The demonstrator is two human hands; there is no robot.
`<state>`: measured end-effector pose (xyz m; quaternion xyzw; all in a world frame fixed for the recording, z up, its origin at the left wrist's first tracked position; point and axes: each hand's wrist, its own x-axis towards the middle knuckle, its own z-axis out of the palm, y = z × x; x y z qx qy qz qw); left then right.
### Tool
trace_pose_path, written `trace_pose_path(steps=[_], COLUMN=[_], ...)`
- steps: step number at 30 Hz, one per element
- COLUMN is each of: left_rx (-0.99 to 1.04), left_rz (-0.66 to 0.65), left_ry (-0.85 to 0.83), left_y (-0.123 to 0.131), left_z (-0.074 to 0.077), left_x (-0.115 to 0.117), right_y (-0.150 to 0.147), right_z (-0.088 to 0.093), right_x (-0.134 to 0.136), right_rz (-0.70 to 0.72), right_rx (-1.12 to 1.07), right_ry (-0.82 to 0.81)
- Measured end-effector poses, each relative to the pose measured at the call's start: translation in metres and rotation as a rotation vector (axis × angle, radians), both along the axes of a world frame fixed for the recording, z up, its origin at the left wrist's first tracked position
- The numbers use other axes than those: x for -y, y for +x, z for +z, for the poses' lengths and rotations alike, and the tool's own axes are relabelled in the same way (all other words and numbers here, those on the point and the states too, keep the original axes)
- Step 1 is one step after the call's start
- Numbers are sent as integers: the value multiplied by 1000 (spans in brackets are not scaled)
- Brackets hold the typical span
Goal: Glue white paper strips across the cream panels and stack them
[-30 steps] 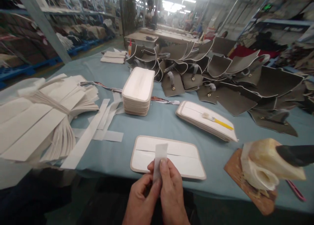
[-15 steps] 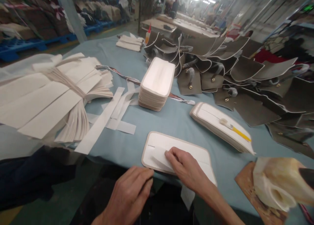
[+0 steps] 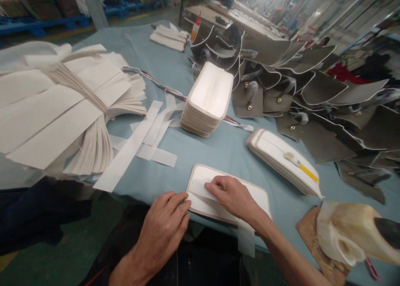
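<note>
Watching through the head camera, I see the right hand (image 3: 233,194) laid palm-down with its fingertips pressing a white strip (image 3: 200,193) onto the cream-edged panel (image 3: 261,197), which lies flat on the blue worktop (image 3: 225,152) at its near edge, directly in front of the person. The strip crosses the panel at a slant, and its far end hangs over the worktop edge (image 3: 246,239). The left hand (image 3: 165,224) sits apart from the right, loosely curled and gripping nothing, its fingertips touching the panel's near left corner as if to steady it. I judge the step in hand to be seating this strip on the panel, and to do it well I would pin the corner firmly with the left hand, line the strip up with the seam that runs along the panel (it looks skewed to me just now), then smooth outward from 1 end so no bubble or crease is trapped. The dangling end wants watching, since its weight could drag the strip off line. Nearby lie 2 stacks of similar panels: a tall stack (image 3: 208,98) beyond, and a low stack (image 3: 275,152) to the right carrying a yellow-handled brush (image 3: 302,167). Loose strips (image 3: 134,148) lie well to the left.
</note>
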<state>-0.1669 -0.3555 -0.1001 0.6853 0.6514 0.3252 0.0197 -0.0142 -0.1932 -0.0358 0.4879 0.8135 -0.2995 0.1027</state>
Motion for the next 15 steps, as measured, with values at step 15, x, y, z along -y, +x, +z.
trace_pose_path(steps=[15], left_rx=[68], left_rz=[-15], left_ry=[-42], left_y=[-7], left_z=[2], left_x=[-2], right_y=[-13], right_z=[3], right_x=[-6], right_rz=[29], right_rx=[100], right_ry=[35])
